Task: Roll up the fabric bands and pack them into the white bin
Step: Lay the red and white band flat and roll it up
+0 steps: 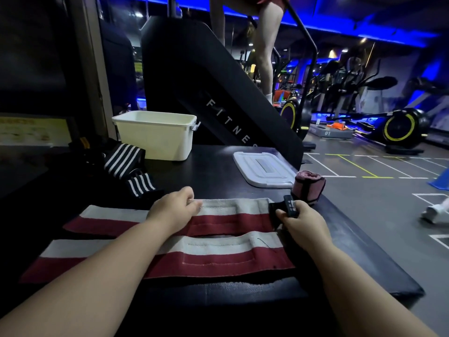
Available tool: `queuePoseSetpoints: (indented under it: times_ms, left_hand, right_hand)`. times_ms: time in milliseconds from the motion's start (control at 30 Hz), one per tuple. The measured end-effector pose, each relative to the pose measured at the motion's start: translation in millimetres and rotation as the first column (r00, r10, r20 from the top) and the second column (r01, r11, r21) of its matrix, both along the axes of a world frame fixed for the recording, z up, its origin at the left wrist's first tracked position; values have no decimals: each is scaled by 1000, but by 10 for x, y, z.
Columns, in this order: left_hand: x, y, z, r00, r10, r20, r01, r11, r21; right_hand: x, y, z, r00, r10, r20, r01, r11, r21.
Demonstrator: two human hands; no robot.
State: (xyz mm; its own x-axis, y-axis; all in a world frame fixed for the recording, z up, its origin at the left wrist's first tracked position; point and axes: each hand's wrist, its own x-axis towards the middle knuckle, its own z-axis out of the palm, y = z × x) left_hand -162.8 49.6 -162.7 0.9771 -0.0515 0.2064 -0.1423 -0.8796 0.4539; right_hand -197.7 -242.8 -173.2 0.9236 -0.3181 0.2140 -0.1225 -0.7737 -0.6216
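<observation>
Two red-and-white fabric bands lie flat side by side on the black padded surface: the far band [226, 221] and the near band [218, 256]. My left hand [173, 209] rests with curled fingers on the far band's white stripe. My right hand [300, 221] pinches the black tab [290, 206] at that band's right end. A rolled pink band [308, 187] stands just beyond my right hand. The white bin [155, 135] stands at the back left, its inside hidden from this angle.
The bin's white lid [263, 170] lies flat right of the bin. Black bands with white stripes [128, 166] are piled at the left. A black stair machine [206, 76] with a person's legs on it rises behind. The padded surface [364, 259] ends at the right, floor beyond.
</observation>
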Motion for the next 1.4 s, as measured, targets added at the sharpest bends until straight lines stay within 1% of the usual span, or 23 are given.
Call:
queuePoseSetpoints:
  times_ms: [67,167,267,433,500,600,700,800,900,1067,1167,1267,1400]
  left_hand:
    - [16,45,88,1000,-17,24,16,999,37]
    - [40,105,245,998,-56,19,54,993,105]
    - [56,160,400,998,-69,4,68,993,93]
    - [-5,158,681,996,-71,-51,72,997,30]
    - [-102,118,819,992,-88,-94,93,994,55]
    - [-266,41,896,982,-112,-154,133,982,133]
    - [-379,-17,726,980,-111,-162,142,972,190]
    - [-480,-61,480,975,-90,-201,142,954,263]
    - [-553,-81,322,972,-59,-226,124,950,285]
    - [-598,-102,269,972,-60,-227,126,949,288]
    - [-620,-99,277,968,-77,-240,151,939,310]
    - [-641,-81,267,968,-92,-234,161,942,294]
    - [-662,-86,236,979,-90,-181,153,915,373]
  right_hand:
    - [9,-8,-7,998,-2,55,1,1000,15]
    - [3,6,15,993,-9,114,5,999,39]
    - [6,3,39,986,6,164,-17,998,66]
    - [-41,1,132,963,48,266,-98,979,178]
    - [-57,-17,153,957,59,283,-122,969,213]
    - [-125,-80,142,956,64,288,-137,961,242]
    - [-255,-162,71,959,58,277,-120,970,212]
    - [-404,-210,-30,967,67,245,-110,980,165]
    - [-481,-263,-124,972,82,219,-113,985,132]
    - [-493,-329,-159,973,115,199,-122,992,23]
    - [-510,-345,-151,975,126,182,-136,990,44]
    - [-537,-361,-144,976,139,170,-148,988,41]
    - [-562,-360,-143,974,176,139,-170,984,-51]
